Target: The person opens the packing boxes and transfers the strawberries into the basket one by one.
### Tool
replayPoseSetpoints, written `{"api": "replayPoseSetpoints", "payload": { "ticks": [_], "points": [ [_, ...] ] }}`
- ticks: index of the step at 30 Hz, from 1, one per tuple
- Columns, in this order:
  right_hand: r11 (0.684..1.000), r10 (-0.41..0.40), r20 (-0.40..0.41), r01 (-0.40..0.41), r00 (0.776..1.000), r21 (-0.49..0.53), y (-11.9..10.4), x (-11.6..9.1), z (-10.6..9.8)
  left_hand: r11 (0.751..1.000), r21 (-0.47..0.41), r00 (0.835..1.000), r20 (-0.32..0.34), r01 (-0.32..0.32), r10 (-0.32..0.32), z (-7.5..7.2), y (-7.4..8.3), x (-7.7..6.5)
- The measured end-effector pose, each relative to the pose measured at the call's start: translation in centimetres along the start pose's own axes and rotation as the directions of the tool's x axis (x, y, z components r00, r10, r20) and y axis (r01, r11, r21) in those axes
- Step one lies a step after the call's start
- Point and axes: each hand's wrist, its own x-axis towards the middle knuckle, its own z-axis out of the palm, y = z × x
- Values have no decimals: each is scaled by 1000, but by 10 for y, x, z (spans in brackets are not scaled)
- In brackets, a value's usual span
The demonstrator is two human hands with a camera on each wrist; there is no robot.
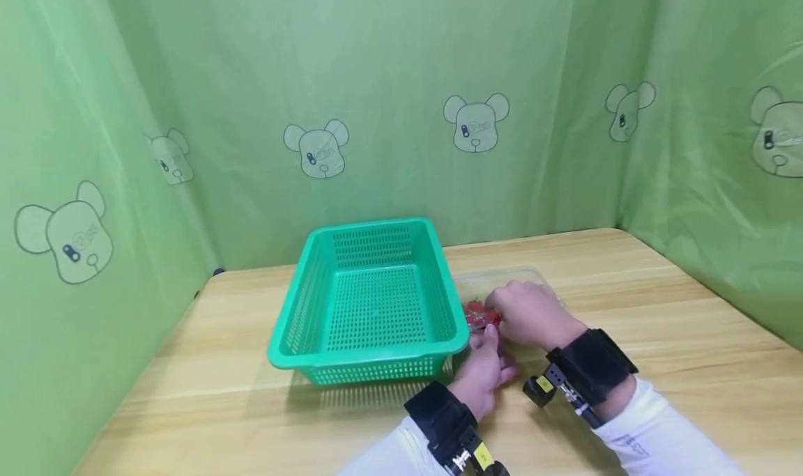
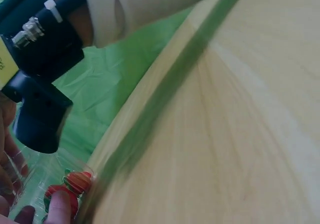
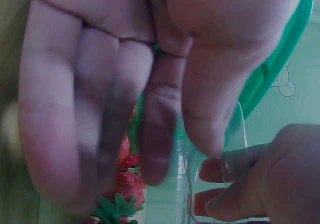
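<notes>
Wooden tabletop (image 1: 665,329): clear box (image 3: 184,194), edge pinched by my left hand (image 1: 479,375); strawberries (image 3: 129,188), my right hand (image 1: 530,314) loose-fingered nearby — reaching stage, seemingly; next calls for gentle pinching.

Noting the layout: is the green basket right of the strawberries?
No, in the head view the green plastic basket stands left of the strawberries.

Left fingers (image 1: 491,336), right fingers (image 1: 503,300) at red fruit (image 1: 475,309); clear container (image 1: 502,276) beside green basket (image 1: 376,309).
</notes>
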Motion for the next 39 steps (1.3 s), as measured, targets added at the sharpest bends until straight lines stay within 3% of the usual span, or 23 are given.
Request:
{"api": "replayPoseSetpoints", "payload": {
  "ticks": [6, 16, 19, 21, 23, 26, 34, 39],
  "points": [
    [998, 66, -25, -65, 998, 21, 5, 2, -8, 999, -42, 998, -59, 19, -21, 2, 2, -1],
    [990, 133, -21, -132, 991, 52, 3, 9, -15, 997, -81, 998, -58, 18, -22, -4, 6, -1],
    [992, 121, -113, -115, 986, 56, 3, 13, -16, 996, -85, 998, -61, 11, -16, -3, 7, -3],
    [994, 108, -232, -97, 967, 55, 6, 15, -17, 996, -85, 998, -58, 14, -19, -1, 8, -5],
    [995, 99, -352, -83, 931, 59, 9, 16, -16, 996, -88, 998, -52, 18, -23, 1, 7, -7],
    [993, 116, -460, -86, 880, 84, 14, 15, -14, 996, -90, 999, -34, 23, -26, 2, 6, -10],
    [977, 198, -569, -115, 798, 179, 20, 14, -12, 996, -81, 999, 25, 25, -23, -2, 6, -11],
    [967, 223, -573, -106, 789, 230, 21, 14, -12, 995, -93, 999, 36, 38, -35, -2, 9, -11]
  ]
}}
